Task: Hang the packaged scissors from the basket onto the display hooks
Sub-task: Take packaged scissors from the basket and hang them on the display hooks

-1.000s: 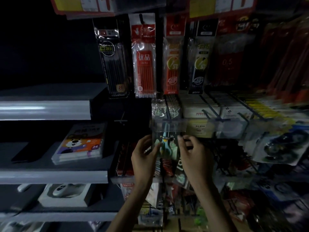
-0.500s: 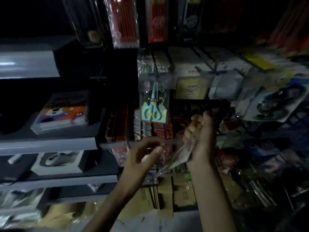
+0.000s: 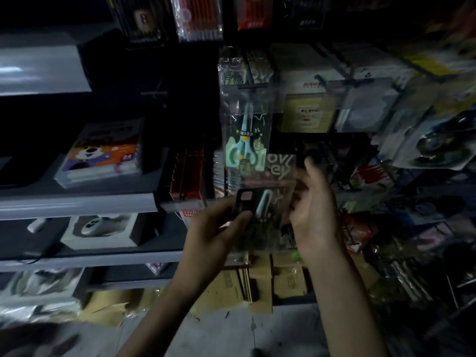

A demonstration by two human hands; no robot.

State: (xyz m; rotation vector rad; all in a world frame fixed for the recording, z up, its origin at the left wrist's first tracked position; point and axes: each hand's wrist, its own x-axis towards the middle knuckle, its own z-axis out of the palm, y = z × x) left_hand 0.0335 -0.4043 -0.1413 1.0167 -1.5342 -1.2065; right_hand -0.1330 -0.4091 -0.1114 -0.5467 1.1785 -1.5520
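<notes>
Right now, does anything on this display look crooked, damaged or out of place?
Nothing on the hooks stands out: the hung scissors packet hangs straight. The left hand and right hand hold a second scissors packet below it, not yet hung. One oddity: torn-looking brown cardboard lies loose on the floor under the shelves.

- A second ago I had both hands raised near the middle of the frame. Now my left hand (image 3: 215, 230) and right hand (image 3: 314, 210) sit lower.
- The hanging scissors pack (image 3: 246, 143) is now free of my hands and hangs just above them.
- The second scissors pack (image 3: 268, 217), edge-on half a second ago, now faces me flat, gripped by both hands.
- My view has tilted down, so the grey shelves (image 3: 77, 203) sit higher at the left.
</notes>
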